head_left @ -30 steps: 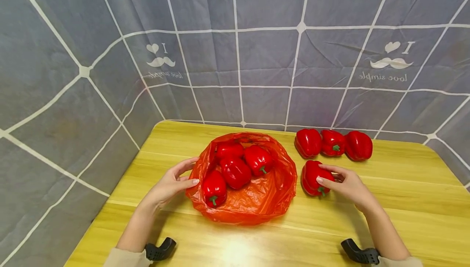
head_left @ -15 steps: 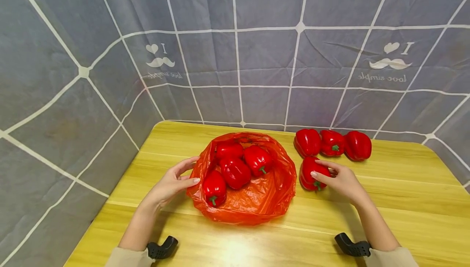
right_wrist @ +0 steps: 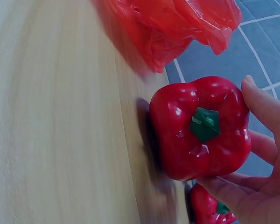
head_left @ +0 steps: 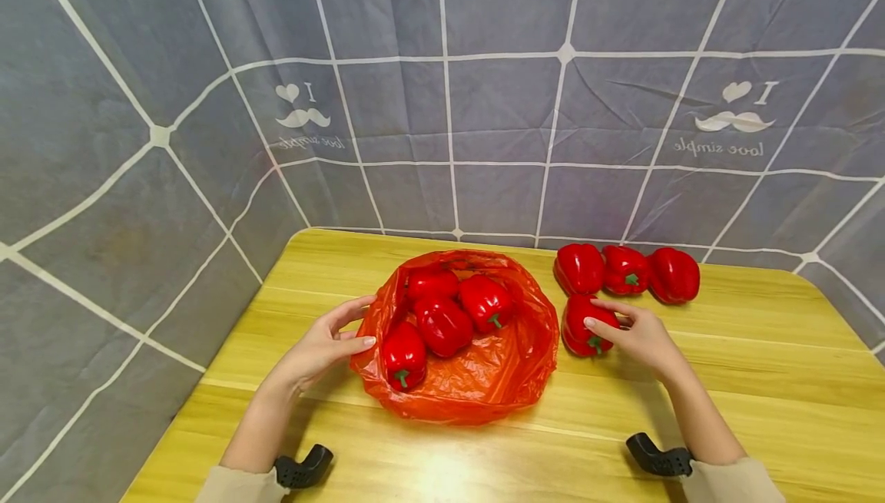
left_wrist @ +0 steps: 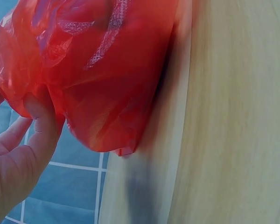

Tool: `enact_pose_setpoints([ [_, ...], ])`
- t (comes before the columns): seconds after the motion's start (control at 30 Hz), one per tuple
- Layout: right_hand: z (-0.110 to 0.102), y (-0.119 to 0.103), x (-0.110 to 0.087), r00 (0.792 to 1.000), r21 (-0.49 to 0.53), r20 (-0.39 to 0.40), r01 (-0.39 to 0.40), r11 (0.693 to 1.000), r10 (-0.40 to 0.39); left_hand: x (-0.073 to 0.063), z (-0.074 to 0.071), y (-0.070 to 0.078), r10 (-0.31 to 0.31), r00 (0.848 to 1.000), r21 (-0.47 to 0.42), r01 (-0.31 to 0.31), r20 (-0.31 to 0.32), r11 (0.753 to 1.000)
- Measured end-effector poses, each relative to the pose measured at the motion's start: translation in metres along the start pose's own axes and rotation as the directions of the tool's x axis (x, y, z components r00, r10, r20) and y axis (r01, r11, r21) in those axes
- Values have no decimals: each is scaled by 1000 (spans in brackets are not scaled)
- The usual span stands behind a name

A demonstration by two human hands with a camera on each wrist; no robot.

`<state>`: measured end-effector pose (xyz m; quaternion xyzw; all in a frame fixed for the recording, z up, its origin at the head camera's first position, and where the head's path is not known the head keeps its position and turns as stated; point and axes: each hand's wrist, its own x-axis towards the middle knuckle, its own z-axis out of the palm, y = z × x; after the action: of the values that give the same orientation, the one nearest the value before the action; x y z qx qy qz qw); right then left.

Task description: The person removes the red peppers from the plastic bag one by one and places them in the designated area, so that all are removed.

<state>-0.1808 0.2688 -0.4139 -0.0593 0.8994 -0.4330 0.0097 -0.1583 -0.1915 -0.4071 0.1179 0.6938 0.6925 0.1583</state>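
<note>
An orange-red plastic bag point(head_left: 484, 395) stands with its mouth wide on the table, several red bell peppers point(head_left: 444, 325) inside it. My left hand point(head_left: 325, 345) holds the bag's left rim between thumb and fingers; the left wrist view shows the thumb against the plastic point(left_wrist: 107, 93). To the right of the bag, my right hand point(head_left: 639, 334) grips a red bell pepper point(right_wrist: 200, 126) by its side, thumb across from the fingers. Its green stem faces the right wrist camera. Whether this pepper touches the table, I cannot tell.
A row of three red bell peppers point(head_left: 625, 269) lies at the table's back right, just behind the held one. The wooden table point(head_left: 767, 380) meets a grey curtain point(head_left: 498, 111) with white lines at the back and left.
My right hand and its bell pepper have shifted slightly left and away from me, nearer the back row. The left hand and the bag have stayed about where they were.
</note>
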Motion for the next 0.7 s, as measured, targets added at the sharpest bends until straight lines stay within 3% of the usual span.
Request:
enact_pose_setpoints([
  [0.33, -4, -3, 3, 999, 6, 31, -35, 999, 35, 1, 2, 3, -13, 1000, 18, 13, -6, 1000],
  [0.7, -10, -9, 3, 999, 27, 36, -20, 999, 19, 0, 2, 4, -26, 1000, 16, 26, -13, 1000],
])
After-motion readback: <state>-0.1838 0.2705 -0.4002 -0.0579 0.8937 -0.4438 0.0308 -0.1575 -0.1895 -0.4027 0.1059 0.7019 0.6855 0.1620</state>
